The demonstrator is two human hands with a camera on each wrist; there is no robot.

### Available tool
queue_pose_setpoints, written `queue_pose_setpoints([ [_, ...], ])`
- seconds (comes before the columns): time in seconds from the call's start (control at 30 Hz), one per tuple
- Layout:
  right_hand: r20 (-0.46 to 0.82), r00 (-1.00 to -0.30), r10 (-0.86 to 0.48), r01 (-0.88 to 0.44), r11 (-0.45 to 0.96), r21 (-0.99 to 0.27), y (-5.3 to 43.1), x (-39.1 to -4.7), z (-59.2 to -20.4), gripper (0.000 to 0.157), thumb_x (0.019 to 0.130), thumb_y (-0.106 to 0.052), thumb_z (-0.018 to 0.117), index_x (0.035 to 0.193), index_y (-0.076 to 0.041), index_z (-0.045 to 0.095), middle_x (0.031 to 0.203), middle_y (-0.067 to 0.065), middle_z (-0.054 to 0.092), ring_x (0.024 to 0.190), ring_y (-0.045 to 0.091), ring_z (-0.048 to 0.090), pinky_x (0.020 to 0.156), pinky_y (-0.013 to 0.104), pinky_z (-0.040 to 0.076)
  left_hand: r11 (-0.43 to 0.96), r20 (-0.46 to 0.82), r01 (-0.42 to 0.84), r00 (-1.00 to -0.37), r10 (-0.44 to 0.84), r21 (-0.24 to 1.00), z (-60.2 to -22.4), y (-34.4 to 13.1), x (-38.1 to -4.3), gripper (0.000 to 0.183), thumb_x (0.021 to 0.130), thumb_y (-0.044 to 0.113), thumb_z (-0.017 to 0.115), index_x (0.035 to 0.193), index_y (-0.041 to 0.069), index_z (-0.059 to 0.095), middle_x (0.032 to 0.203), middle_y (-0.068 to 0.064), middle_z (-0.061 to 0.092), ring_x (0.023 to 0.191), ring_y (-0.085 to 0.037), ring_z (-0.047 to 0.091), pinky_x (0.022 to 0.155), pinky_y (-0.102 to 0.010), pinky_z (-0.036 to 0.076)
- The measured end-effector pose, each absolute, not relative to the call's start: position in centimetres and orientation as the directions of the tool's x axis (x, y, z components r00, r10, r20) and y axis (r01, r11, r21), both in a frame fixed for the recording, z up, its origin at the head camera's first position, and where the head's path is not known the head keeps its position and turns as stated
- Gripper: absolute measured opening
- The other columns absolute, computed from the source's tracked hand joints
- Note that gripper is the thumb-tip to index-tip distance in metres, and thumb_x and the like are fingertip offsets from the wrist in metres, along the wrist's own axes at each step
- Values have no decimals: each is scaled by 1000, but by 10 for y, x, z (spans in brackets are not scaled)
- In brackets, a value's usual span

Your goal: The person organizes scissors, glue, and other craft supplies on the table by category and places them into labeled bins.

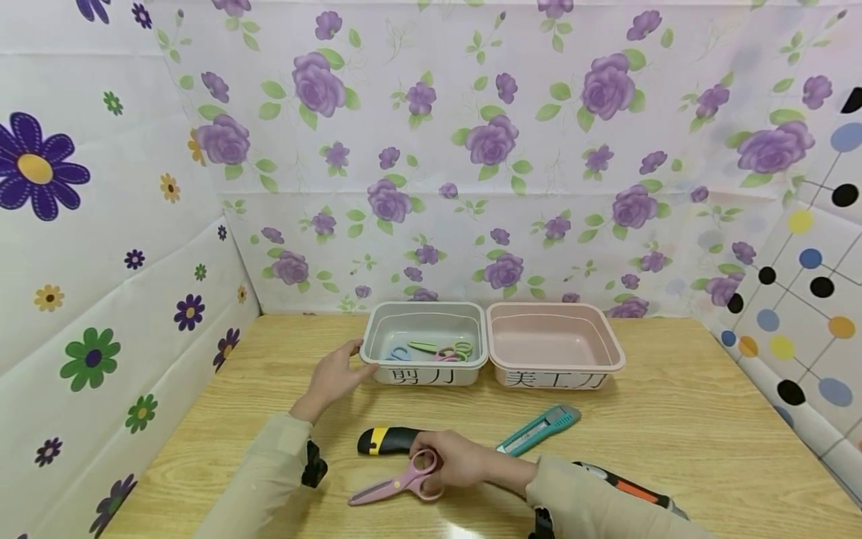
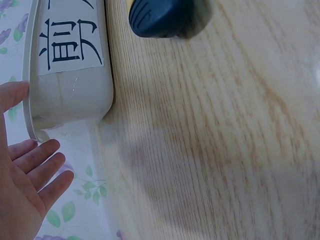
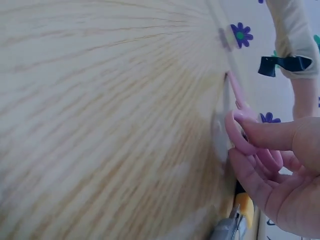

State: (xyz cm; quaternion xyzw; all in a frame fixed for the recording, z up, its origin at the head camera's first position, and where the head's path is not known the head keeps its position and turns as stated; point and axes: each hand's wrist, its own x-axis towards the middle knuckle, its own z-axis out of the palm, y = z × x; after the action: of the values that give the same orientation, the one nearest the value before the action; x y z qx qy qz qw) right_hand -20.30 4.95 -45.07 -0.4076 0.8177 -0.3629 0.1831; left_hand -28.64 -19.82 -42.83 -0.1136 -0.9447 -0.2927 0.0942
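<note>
My right hand (image 1: pixel 461 458) pinches pink scissors (image 1: pixel 402 483) by the finger loops, thumb against one loop in the right wrist view. Their blades point left, low over the table. At the front left corner of the grey bin (image 1: pixel 471 374), my left hand (image 1: pixel 334 380) touches the rim with its thumb, the other fingers loosely extended beside the wall. Inside that bin lie blue scissors (image 1: pixel 399 353), green scissors (image 1: pixel 463 349) and another pink pair (image 1: pixel 446 354). A black and yellow utility knife (image 1: pixel 378 442) lies just behind my right hand, partly hidden by it.
A pink bin (image 1: pixel 614 358) stands right against the grey one, labelled in front. A teal utility knife (image 1: pixel 542 430) lies before it. Nearer, a black and orange utility knife (image 1: pixel 636 490) is partly covered by my right sleeve (image 1: pixel 586 498). Flowered cloth (image 1: pixel 431 150) hangs behind the table.
</note>
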Motion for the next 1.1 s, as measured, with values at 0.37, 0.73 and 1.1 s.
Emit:
queue_pose_setpoints([
  [0.37, 19, -608, -794, -476, 345, -809, 57, -209, -437, 24, 76, 2, 67, 99, 0, 60, 72, -2, 51, 61, 0, 41, 54, 13, 36, 803, 245, 273, -956, 163, 530, -425, -196, -284, 64, 82, 36, 64, 130, -3, 45, 120, -21, 56, 109, -37, 53, 89, -51, 42],
  [0.73, 7, -595, -804, -497, 362, -789, 67, -218, -418, 24, 78, 4, 62, 102, -1, 58, 70, -5, 51, 56, 1, 40, 52, 14, 36, 806, 230, 261, -960, 159, 532, -425, -197, -286, 65, 83, 37, 63, 131, -2, 44, 120, -20, 56, 109, -36, 53, 88, -51, 43],
  [1.1, 121, -585, -802, -621, 347, -703, 84, -234, -384, 20, 84, 2, 59, 102, -4, 59, 75, 2, 57, 59, 2, 43, 52, 16, 39, 801, 245, 277, -955, 168, 530, -426, -198, -286, 65, 82, 37, 64, 130, -3, 45, 119, -20, 57, 109, -37, 53, 89, -52, 42],
])
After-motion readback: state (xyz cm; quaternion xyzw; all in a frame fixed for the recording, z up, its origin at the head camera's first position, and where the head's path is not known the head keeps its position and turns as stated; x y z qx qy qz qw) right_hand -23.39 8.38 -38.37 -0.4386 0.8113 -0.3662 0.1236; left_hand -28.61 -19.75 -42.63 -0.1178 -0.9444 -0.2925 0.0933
